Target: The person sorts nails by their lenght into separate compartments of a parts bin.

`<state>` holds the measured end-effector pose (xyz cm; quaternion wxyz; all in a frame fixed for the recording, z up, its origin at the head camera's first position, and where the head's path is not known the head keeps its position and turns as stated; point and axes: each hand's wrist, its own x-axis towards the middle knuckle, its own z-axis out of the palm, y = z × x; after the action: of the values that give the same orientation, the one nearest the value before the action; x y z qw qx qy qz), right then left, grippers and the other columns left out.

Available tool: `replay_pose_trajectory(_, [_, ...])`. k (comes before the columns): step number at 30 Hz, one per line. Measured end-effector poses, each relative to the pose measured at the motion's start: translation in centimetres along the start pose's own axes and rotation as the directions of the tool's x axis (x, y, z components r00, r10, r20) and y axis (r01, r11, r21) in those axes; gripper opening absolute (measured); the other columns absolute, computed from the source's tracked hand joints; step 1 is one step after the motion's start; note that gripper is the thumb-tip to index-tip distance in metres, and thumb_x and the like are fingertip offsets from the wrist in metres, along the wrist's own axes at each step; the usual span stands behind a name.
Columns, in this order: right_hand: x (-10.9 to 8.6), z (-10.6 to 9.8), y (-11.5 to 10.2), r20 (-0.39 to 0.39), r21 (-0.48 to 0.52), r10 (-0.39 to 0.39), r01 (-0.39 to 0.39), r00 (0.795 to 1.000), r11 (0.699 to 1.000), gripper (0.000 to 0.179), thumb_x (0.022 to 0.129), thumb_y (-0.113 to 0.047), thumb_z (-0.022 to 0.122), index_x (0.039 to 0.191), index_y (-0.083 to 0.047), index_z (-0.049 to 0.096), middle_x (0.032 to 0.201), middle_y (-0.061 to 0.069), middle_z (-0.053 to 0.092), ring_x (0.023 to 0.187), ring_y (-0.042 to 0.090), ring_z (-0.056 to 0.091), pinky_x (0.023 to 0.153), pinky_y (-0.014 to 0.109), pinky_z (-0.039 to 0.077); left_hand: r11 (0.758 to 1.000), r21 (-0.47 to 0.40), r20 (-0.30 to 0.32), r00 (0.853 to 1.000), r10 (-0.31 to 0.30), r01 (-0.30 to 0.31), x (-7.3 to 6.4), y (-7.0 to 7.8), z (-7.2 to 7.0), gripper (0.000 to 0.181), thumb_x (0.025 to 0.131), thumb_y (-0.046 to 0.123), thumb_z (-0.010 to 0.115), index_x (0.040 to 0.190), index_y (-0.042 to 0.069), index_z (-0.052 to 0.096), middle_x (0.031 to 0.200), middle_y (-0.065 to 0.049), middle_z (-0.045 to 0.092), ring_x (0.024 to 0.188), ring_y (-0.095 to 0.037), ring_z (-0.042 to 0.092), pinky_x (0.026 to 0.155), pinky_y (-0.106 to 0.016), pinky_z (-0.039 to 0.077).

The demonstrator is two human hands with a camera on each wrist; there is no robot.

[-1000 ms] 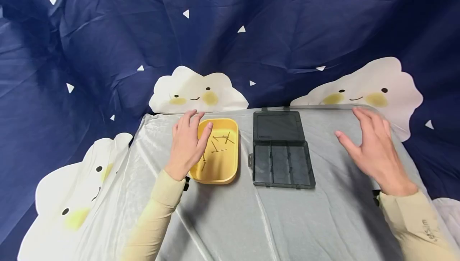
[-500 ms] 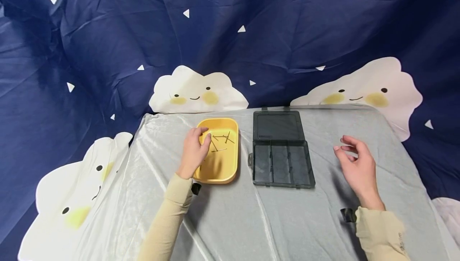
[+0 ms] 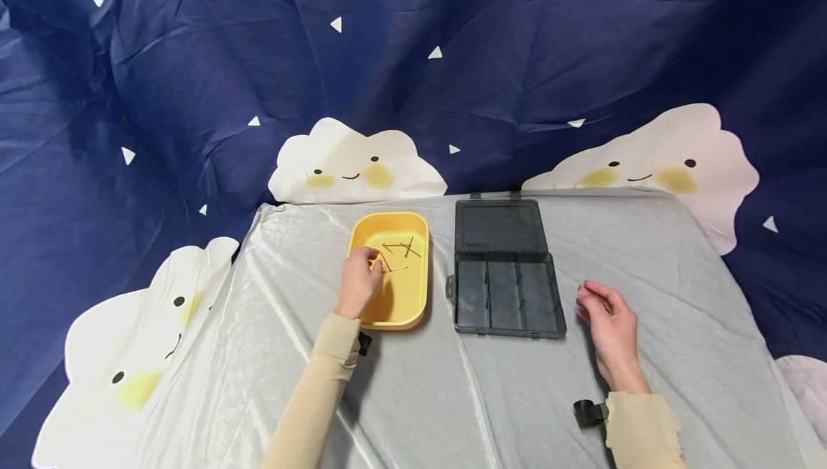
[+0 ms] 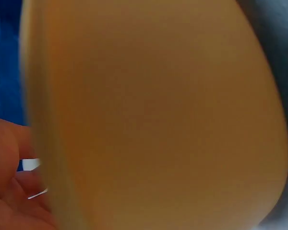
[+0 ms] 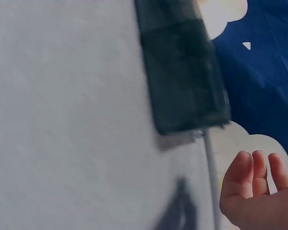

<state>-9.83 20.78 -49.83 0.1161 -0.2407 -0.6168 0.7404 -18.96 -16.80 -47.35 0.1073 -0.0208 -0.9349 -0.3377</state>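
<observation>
My left hand reaches over the left side of a yellow tray, its thumb and forefinger slightly apart close to the nails. Several thin nails lie loose on the tray's floor, some hidden by the hand. In the left wrist view the tray wall fills most of the picture; a thin bright line shows among the fingers, too small to identify. My right hand hovers with loosely curled fingers right of a dark, clear-plastic compartment box, touching nothing. The right wrist view shows that box beyond the fingers.
The box's lid is folded back toward the far edge, and dividers split its base into compartments. A grey cloth covers the table. Behind it hangs a dark blue curtain with white clouds and triangles.
My left hand has moved right and nearer, into the tray area, its fingers drawing closer together. My right hand has come down and left toward the box, its fingers curling loosely. Tray and box stay put.
</observation>
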Motion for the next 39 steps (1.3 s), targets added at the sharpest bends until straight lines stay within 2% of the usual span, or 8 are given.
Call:
replay_pose_trajectory(5, [-0.3, 0.3, 1.2, 0.005, 0.015, 0.026, -0.026, 1.0, 1.0, 0.016, 0.091, -0.005, 0.062, 0.106, -0.007, 0.064, 0.086, -0.016, 0.069, 0.077, 0.0, 0.064, 0.069, 0.012, 0.052, 0.999, 0.036, 0.042, 0.999, -0.003, 0.001, 0.1, -0.7, 0.9, 0.02, 0.084, -0.003, 0.06, 0.101, -0.012, 0.067, 0.099, -0.025, 0.068, 0.091, -0.037, 0.065, 0.082, -0.045, 0.053])
replay_pose_trajectory(9, [-0.4, 0.5, 1.8, 0.019, -0.024, 0.061, -0.06, 0.998, 0.998, 0.029, 0.092, -0.007, 0.06, 0.119, 0.003, 0.058, 0.089, -0.017, 0.068, 0.08, -0.003, 0.063, 0.071, 0.01, 0.051, 0.998, 0.069, 0.071, 0.997, -0.018, 0.013, 0.1, -1.1, 1.6, 0.02, 0.084, -0.003, 0.062, 0.1, -0.013, 0.067, 0.099, -0.026, 0.068, 0.095, -0.039, 0.064, 0.085, -0.046, 0.053])
replay_pose_trajectory(14, [-0.5, 0.4, 2.0, 0.074, -0.228, 0.135, -0.115, 0.988, 0.967, 0.044, 0.097, -0.022, 0.056, 0.134, 0.001, 0.05, 0.099, -0.021, 0.06, 0.087, -0.01, 0.056, 0.077, 0.008, 0.048, 0.995, 0.092, 0.096, 0.995, -0.035, 0.026, -0.1, -1.5, 2.3, 0.023, 0.084, -0.004, 0.06, 0.104, -0.013, 0.067, 0.105, -0.028, 0.067, 0.103, -0.042, 0.062, 0.09, -0.048, 0.051])
replay_pose_trajectory(17, [-0.4, 0.2, 2.1, 0.117, -0.358, 0.165, -0.113, 0.979, 0.927, 0.048, 0.098, -0.029, 0.053, 0.138, -0.003, 0.048, 0.116, -0.011, 0.057, 0.088, -0.015, 0.051, 0.08, 0.007, 0.045, 0.993, 0.113, 0.122, 0.992, -0.04, 0.026, -0.2, -1.8, 2.6, 0.024, 0.086, -0.003, 0.058, 0.106, -0.012, 0.067, 0.104, -0.027, 0.067, 0.103, -0.04, 0.061, 0.09, -0.048, 0.05])
replay_pose_trajectory(22, [-0.2, -0.1, 2.2, 0.182, -0.479, 0.202, -0.093, 0.962, 0.873, 0.051, 0.099, -0.033, 0.05, 0.14, -0.001, 0.045, 0.143, 0.015, 0.046, 0.088, -0.018, 0.044, 0.08, 0.006, 0.042, 0.99, 0.143, 0.149, 0.989, -0.026, 0.005, -0.5, -2.1, 2.8, 0.022, 0.086, -0.001, 0.059, 0.105, -0.011, 0.066, 0.101, -0.024, 0.065, 0.099, -0.038, 0.06, 0.089, -0.046, 0.05])
replay_pose_trajectory(27, [0.0, -0.2, 2.2, 0.205, -0.534, 0.222, -0.081, 0.953, 0.841, 0.054, 0.1, -0.034, 0.048, 0.141, 0.0, 0.044, 0.146, 0.019, 0.044, 0.1, -0.005, 0.047, 0.081, 0.008, 0.041, 0.988, 0.15, 0.146, 0.989, -0.004, -0.018, -0.6, -2.2, 3.0, 0.021, 0.085, -0.001, 0.059, 0.103, -0.01, 0.066, 0.098, -0.022, 0.065, 0.097, -0.036, 0.06, 0.088, -0.044, 0.05])
replay_pose_trajectory(33, [-0.1, -0.3, 2.2, 0.196, -0.544, 0.226, -0.086, 0.954, 0.835, 0.054, 0.099, -0.035, 0.049, 0.14, 0.0, 0.045, 0.144, 0.019, 0.045, 0.107, 0.002, 0.048, 0.082, 0.008, 0.041, 0.987, 0.156, 0.141, 0.99, 0.005, -0.027, -0.5, -2.1, 3.3, 0.017, 0.083, -0.003, 0.06, 0.098, -0.007, 0.068, 0.095, -0.021, 0.065, 0.094, -0.036, 0.06, 0.087, -0.045, 0.05])
replay_pose_trajectory(39, [0.0, -0.3, 2.3, 0.208, -0.54, 0.227, -0.082, 0.951, 0.838, 0.056, 0.1, -0.036, 0.047, 0.141, 0.001, 0.044, 0.145, 0.021, 0.044, 0.13, 0.025, 0.044, 0.091, 0.017, 0.041, 0.986, 0.162, 0.13, 0.991, 0.02, -0.041, -0.6, -2.0, 3.6, 0.012, 0.082, -0.005, 0.063, 0.093, -0.005, 0.068, 0.091, -0.019, 0.065, 0.09, -0.035, 0.061, 0.084, -0.045, 0.05])
